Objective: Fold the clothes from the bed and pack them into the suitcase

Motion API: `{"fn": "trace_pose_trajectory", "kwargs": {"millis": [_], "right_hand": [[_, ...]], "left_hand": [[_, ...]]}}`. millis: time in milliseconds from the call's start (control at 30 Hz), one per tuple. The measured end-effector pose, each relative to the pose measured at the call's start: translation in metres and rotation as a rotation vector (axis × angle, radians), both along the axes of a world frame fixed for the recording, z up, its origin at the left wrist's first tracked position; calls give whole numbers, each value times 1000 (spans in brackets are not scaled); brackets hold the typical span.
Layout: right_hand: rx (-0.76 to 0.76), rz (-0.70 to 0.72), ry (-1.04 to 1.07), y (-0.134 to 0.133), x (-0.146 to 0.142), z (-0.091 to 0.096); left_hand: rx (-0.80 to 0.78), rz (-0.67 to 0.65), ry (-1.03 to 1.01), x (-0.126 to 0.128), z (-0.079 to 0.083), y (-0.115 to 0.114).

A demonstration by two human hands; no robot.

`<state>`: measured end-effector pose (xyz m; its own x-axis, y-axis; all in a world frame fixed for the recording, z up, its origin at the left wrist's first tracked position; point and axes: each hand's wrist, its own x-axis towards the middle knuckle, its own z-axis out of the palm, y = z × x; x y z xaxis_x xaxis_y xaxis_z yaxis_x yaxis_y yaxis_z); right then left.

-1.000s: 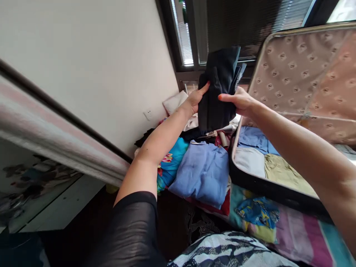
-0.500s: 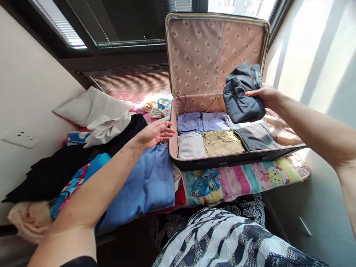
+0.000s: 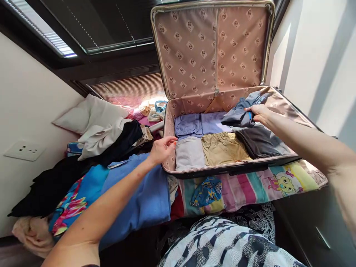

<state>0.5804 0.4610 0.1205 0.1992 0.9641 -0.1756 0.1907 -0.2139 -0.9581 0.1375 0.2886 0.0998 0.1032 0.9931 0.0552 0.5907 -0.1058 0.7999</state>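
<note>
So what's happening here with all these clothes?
A person is putting folded clothes into an open suitcase that lies on a bed. The right hand grips a dark folded garment at the back right of the case, above a dark grey piece. The left hand rests on the case's left rim, beside a pale folded piece. Lavender and khaki pieces are already packed. More clothes, including a blue garment, are piled to the left.
</note>
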Motion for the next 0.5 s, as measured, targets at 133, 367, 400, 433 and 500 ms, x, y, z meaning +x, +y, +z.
{"fn": "trace_pose_trajectory", "kwargs": {"millis": [133,367,400,433,500], "right_hand": [[-217,-12,115,4,-65,-8],[-111,45,254,10,-90,18],[-78,31,183,12,-78,20],[-41,20,101,14,-64,22],[57,27,-52,17,-36,25]], "left_hand": [[183,-66,209,3,-12,-7],[257,-145,383,1,-18,-9],[264,-142,384,1,-18,-9],[269,-139,384,1,-18,-9],[275,-132,383,1,-19,-9]]}}
